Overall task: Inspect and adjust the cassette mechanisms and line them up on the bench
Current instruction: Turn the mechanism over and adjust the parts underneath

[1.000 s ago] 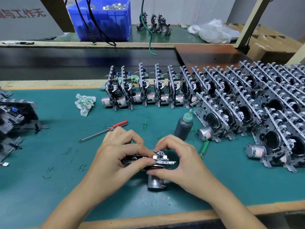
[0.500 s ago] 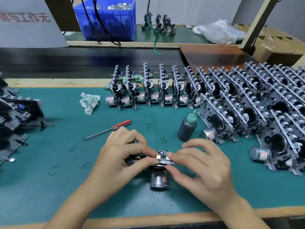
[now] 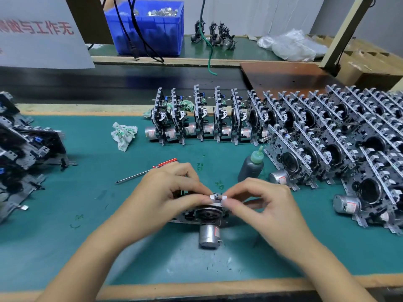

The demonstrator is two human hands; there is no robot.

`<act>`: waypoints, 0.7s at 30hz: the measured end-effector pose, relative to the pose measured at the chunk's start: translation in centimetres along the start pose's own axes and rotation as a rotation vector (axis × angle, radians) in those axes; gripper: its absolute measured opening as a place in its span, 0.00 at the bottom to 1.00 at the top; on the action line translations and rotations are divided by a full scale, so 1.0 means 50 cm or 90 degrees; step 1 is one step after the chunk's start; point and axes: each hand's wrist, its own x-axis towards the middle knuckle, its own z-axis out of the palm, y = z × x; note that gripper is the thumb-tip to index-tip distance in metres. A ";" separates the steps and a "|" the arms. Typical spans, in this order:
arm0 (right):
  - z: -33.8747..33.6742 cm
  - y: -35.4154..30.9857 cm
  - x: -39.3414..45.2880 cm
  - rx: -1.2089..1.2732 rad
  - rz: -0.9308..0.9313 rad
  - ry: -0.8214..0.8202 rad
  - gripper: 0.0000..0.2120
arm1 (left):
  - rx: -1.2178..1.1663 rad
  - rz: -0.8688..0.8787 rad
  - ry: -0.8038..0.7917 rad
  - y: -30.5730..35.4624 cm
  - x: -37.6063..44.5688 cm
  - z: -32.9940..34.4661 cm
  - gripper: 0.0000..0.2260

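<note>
A cassette mechanism point(image 3: 207, 216) with a silver motor at its near end stands on the green bench mat in front of me. My left hand point(image 3: 168, 192) grips its top edge from the left, fingers curled over it. My right hand point(image 3: 263, 199) pinches the white tabs on the same top edge from the right. A long row of finished mechanisms point(image 3: 218, 118) stands upright at the back and runs into a dense block of mechanisms point(image 3: 349, 144) on the right.
A pile of mechanisms point(image 3: 24, 149) lies at the left edge. A red-handled screwdriver point(image 3: 148, 171), a crumpled wrapper point(image 3: 123, 132) and a dark bottle with a green cap point(image 3: 251, 164) sit on the mat point(image 3: 65, 214). A blue bin point(image 3: 150, 25) stands on the far shelf.
My right hand has come back onto the mechanism's top edge and pinches it again. The mechanism now tilts so its round hub faces me. My left hand keeps its grip.
</note>
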 end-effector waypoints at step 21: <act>0.010 0.040 -0.052 0.100 0.360 0.038 0.08 | 0.148 -0.176 0.265 -0.018 -0.103 0.112 0.16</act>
